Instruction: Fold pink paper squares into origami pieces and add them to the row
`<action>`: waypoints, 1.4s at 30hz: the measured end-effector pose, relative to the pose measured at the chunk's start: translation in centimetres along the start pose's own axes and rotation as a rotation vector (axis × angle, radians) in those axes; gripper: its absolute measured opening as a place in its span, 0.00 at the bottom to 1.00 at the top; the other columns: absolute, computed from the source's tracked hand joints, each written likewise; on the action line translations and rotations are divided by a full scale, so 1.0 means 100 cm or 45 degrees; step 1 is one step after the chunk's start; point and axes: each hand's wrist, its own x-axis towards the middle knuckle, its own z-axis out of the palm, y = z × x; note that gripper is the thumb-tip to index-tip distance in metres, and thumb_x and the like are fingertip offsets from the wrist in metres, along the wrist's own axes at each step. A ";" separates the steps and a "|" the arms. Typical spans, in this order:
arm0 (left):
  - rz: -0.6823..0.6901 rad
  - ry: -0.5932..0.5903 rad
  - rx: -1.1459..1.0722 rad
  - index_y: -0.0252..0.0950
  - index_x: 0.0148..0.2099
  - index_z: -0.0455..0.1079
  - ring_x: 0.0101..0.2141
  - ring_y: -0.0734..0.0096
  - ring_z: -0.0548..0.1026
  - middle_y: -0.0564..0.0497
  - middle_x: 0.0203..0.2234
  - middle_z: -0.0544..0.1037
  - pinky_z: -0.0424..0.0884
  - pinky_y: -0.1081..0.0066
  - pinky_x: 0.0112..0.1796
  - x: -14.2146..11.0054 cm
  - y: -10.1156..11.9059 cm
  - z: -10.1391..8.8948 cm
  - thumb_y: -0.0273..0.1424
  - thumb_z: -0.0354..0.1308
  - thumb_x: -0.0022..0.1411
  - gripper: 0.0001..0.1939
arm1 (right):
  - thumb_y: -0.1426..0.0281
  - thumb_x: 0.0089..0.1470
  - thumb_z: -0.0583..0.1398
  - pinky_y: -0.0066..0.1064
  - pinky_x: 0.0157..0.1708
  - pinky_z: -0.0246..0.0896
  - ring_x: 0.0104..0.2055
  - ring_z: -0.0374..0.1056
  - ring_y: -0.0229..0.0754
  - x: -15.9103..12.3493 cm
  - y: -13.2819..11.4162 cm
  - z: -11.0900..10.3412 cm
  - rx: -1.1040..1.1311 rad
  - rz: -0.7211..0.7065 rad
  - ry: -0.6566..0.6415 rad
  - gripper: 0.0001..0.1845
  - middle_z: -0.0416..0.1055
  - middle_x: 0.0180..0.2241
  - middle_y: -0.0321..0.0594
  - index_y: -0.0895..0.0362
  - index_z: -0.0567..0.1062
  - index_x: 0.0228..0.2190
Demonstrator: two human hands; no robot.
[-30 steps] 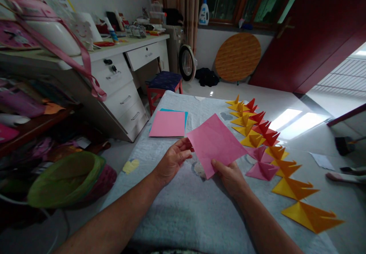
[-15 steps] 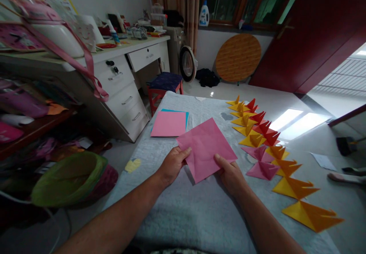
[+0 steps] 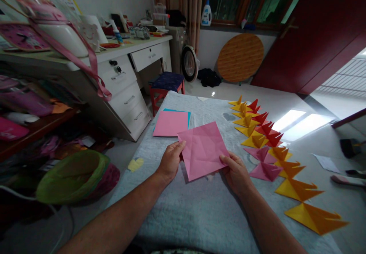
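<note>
A creased pink square of origami paper [image 3: 203,151] is spread flat between my hands, above the cloth-covered table [image 3: 197,216]. My left hand [image 3: 170,160] pinches its left edge, thumb on top. At the lower right edge, my right hand [image 3: 236,170] grips it the same way, fingers hidden underneath. Beyond my left hand lies a stack of pink paper [image 3: 171,123] with a blue sheet [image 3: 189,116] showing at its edge. To the right stand folded paper cranes: yellow ones [image 3: 255,139], red ones [image 3: 268,129], pink ones [image 3: 265,171] and orange-yellow ones [image 3: 313,217].
Left of the table are a green-lined waste bin [image 3: 71,177] and a white desk [image 3: 126,90]. A stool [image 3: 167,82] stands past the far left corner. A round wooden tabletop [image 3: 240,57] leans on the back wall, near an open washing machine door [image 3: 189,64].
The pink paper has turned so its lower edge lies closer to level. Both hands still hold it, with the left thumb now nearer its left edge. The view has shifted slightly.
</note>
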 end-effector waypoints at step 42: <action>-0.258 0.098 -0.030 0.32 0.30 0.73 0.17 0.78 0.70 0.55 0.17 0.74 0.63 0.79 0.18 0.000 0.012 -0.001 0.37 0.69 0.49 0.14 | 0.61 0.43 0.72 0.17 0.11 0.40 0.12 0.47 0.25 -0.003 -0.010 -0.007 -0.079 0.032 0.052 0.19 0.58 0.15 0.23 0.56 0.70 0.26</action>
